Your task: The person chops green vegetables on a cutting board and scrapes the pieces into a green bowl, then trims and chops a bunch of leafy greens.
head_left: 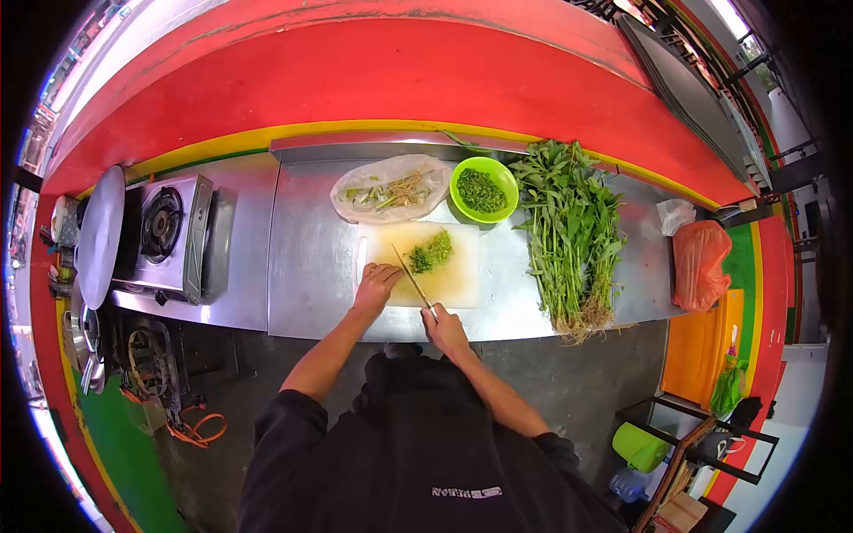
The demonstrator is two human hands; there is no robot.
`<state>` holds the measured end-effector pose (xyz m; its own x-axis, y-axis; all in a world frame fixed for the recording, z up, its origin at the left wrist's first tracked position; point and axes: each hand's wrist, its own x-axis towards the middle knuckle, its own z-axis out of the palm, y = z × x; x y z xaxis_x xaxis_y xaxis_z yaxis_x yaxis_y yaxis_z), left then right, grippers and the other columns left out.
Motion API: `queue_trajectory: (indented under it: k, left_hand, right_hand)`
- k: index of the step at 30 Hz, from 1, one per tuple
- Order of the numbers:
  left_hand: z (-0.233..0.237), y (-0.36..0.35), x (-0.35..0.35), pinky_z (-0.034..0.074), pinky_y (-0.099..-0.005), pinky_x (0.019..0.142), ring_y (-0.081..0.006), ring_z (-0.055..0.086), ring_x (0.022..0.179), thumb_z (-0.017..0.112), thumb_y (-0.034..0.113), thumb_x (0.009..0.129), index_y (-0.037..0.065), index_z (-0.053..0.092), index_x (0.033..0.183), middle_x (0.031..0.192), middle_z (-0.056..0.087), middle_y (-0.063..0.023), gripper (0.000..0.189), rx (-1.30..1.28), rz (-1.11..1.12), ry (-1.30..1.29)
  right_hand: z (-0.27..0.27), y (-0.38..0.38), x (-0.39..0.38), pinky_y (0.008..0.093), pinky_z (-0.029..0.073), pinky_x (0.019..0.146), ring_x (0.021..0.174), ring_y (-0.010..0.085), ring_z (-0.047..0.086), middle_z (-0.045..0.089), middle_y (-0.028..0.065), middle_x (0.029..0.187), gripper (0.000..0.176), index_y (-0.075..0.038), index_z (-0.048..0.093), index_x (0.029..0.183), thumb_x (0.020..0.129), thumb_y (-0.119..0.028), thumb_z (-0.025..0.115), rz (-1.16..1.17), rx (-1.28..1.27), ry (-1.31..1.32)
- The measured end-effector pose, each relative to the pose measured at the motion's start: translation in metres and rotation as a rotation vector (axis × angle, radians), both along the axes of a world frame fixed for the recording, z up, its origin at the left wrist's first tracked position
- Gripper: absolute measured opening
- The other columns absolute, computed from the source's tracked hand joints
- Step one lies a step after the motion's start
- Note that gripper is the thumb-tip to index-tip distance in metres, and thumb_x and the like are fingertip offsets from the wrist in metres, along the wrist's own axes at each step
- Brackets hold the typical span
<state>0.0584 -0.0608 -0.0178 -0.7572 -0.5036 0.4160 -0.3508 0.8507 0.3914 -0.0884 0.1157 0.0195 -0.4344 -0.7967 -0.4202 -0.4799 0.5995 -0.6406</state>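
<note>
My right hand is closed round the handle of a knife, whose blade points up and left over a white cutting board. Chopped greens lie on the board just right of the blade. My left hand rests at the board's left part, near the blade, its fingers together; whether it holds anything is too small to tell. Behind the board stand a green bowl of chopped greens and a clear plastic bag with stems and roots in it.
A large bunch of leafy greens lies right of the board, roots toward the front edge. Farther right is a red plastic bag. At the left stand a gas stove and a round metal lid.
</note>
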Motion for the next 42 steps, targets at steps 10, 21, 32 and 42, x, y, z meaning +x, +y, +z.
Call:
queue_trajectory:
  k: [10,21,32,42]
  left_hand:
    - [0.009,0.004,0.004,0.040,-0.0400,0.098,-0.0161,0.063,0.113,0.062,0.009,0.083,0.010,0.073,0.110,0.117,0.069,-0.0010,0.029,0.026,0.012,-0.103]
    - [0.005,0.000,0.003,0.039,-0.0402,0.097,-0.0158,0.065,0.110,0.063,0.006,0.082,0.012,0.074,0.107,0.111,0.071,0.0007,0.027,0.037,-0.010,-0.034]
    - [0.006,0.002,0.007,0.039,-0.0390,0.097,-0.0156,0.065,0.111,0.063,0.004,0.082,0.012,0.073,0.109,0.114,0.070,-0.0002,0.030,0.023,-0.007,-0.081]
    - [0.007,0.000,0.006,0.041,-0.0388,0.096,-0.0163,0.067,0.108,0.063,0.005,0.082,0.010,0.074,0.107,0.109,0.073,-0.0011,0.027,0.046,0.000,-0.006]
  right_hand:
    - [0.002,0.002,0.001,0.0622,0.050,0.073,0.082,0.0565,0.064,0.066,0.0351,0.082,0.039,-0.003,0.060,0.106,0.102,-0.042,0.056,0.032,-0.024,0.016]
    - [0.000,0.000,0.008,0.0624,0.050,0.072,0.080,0.0554,0.064,0.066,0.0333,0.078,0.039,-0.003,0.059,0.105,0.102,-0.042,0.054,0.042,-0.017,0.010]
    - [0.003,-0.028,0.008,0.0624,0.051,0.071,0.078,0.0547,0.065,0.066,0.0336,0.079,0.037,-0.003,0.059,0.103,0.103,-0.039,0.052,0.029,0.000,0.100]
    - [0.000,-0.010,0.006,0.0621,0.050,0.073,0.082,0.0556,0.064,0.067,0.0344,0.083,0.038,-0.003,0.060,0.101,0.102,-0.040,0.055,0.026,-0.022,0.029]
